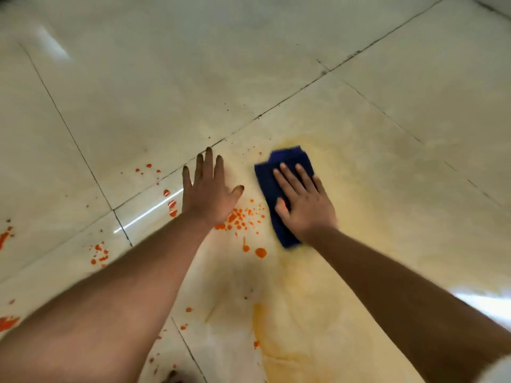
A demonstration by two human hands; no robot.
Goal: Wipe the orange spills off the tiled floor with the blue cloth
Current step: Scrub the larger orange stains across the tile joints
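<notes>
While both hands lie flat, right hand [304, 201] on blue cloth [279, 186] — left hand [208, 193] splayed.

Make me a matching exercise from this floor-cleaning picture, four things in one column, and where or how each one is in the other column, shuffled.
Column one:
1. blue cloth
2. left hand
3. orange droplets
4. yellowish smear

Column two:
A. spread flat, fingers open, holding nothing
B. faint film across the tile to the right of the cloth
C. pressed under the right hand
D. clustered between the two hands

Pairs: 1-C, 2-A, 3-D, 4-B
</notes>
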